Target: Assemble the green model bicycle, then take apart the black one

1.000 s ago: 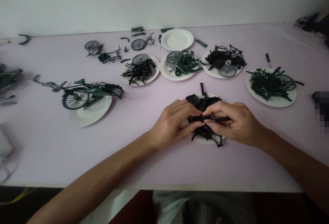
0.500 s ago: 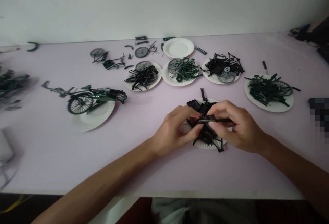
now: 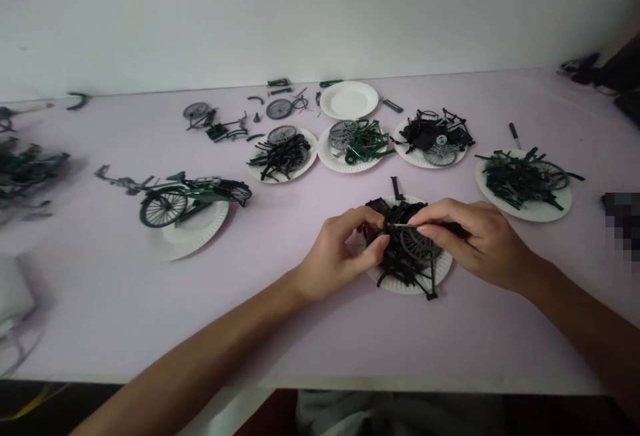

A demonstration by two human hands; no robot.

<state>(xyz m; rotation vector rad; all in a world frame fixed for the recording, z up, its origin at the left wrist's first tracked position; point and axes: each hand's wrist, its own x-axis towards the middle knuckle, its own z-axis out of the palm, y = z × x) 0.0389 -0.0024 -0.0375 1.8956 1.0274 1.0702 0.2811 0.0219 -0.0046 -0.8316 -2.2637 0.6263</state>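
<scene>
My left hand (image 3: 345,249) pinches a small dark part (image 3: 387,224) between thumb and forefinger; its exact kind is too small to make out. My right hand (image 3: 470,239) is closed round a small screwdriver, whose thin metal shaft (image 3: 404,225) points left at that part. Most of its dark handle is hidden in the fingers. Beneath both hands stands a white paper plate (image 3: 443,276), piled with black model bicycle parts. A grey spoked wheel (image 3: 417,243) shows among them, partly covered by my right hand.
An assembled green model bicycle (image 3: 195,196) leans over a paper plate (image 3: 200,239) at left. Several plates of parts stand behind, with a plate of green parts (image 3: 525,179) at right. Another screwdriver (image 3: 514,133) lies beyond it. Loose parts (image 3: 280,109) lie near the wall.
My right hand has drawn slightly right and up, away from my left hand, so the shaft and the wheel below show more. The whole view has shifted a little.
</scene>
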